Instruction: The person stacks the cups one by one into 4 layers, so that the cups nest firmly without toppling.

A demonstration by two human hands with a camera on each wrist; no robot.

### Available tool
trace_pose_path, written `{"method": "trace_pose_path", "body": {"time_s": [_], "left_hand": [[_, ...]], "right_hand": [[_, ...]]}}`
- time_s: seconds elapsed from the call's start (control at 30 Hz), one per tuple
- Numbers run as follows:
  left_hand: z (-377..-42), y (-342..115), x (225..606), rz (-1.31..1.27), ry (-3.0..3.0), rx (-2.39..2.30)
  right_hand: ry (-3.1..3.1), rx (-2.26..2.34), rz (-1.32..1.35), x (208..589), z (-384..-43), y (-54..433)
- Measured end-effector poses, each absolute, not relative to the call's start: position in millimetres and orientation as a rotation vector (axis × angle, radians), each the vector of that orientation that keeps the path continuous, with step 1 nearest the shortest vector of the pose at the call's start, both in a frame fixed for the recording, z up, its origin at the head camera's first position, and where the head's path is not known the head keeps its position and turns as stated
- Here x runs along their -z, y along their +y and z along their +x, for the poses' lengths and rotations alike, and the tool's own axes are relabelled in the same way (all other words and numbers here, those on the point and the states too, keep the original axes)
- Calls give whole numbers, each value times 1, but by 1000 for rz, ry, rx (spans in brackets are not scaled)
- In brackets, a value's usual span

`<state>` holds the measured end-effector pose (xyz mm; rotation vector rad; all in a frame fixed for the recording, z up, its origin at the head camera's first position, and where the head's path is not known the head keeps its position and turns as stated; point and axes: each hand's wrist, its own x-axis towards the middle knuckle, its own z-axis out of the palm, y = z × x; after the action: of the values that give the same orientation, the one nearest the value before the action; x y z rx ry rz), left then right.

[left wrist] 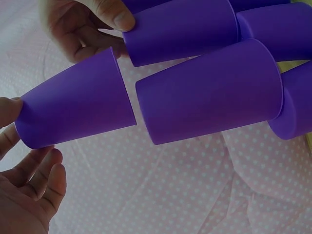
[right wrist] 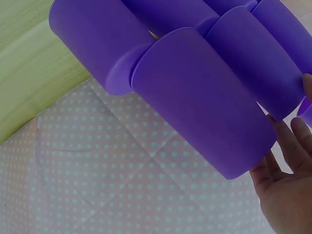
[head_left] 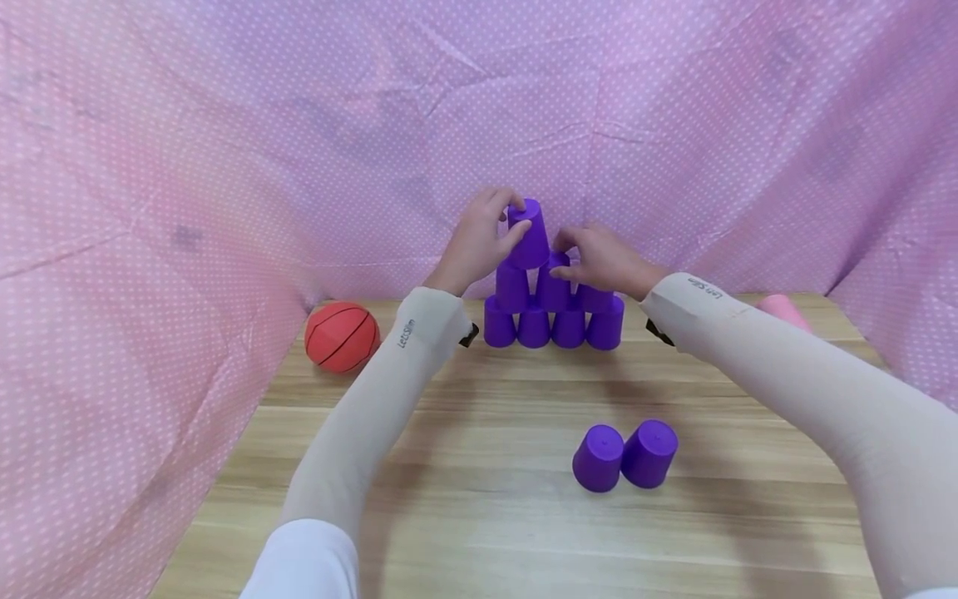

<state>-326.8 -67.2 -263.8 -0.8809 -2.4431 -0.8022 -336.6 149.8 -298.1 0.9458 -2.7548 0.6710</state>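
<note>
Purple cups stand mouth-down in a stacked pyramid, with several in the bottom row point(head_left: 534, 327) and three above. My left hand point(head_left: 479, 237) pinches another upside-down purple cup point(head_left: 530, 237) near its base, between thumb and fingers, over the left and middle second-row cups. In the left wrist view this held cup point(left wrist: 75, 102) is slightly tilted, its rim close to the cup below point(left wrist: 209, 92); contact is unclear. My right hand point(head_left: 606, 259) has thumb and fingers about the top of the middle second-row cup point(head_left: 554, 287). Its fingertips point(right wrist: 280, 126) touch that cup in the right wrist view.
Two more upside-down purple cups point(head_left: 599, 459) stand side by side on the wooden table point(head_left: 479, 466), nearer me. An orange-red toy basketball point(head_left: 342, 337) lies left of the pyramid. A pink object point(head_left: 784, 310) shows behind my right forearm. Pink dotted cloth point(head_left: 359, 166) hangs around the table.
</note>
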Motion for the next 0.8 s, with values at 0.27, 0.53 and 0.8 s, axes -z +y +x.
{"method": "trace_pose_path", "body": {"time_s": [0.27, 0.53, 0.8], "left_hand": [[-333, -61, 266, -852, -2483, 766], [-333, -59, 267, -829, -2541, 790], [-327, -63, 266, -799, -2562, 815]], "right_hand": [[-2802, -675, 905, 297, -335, 145], [-2794, -697, 915, 300, -335, 144], [-2806, -738, 915, 295, -331, 150]]}}
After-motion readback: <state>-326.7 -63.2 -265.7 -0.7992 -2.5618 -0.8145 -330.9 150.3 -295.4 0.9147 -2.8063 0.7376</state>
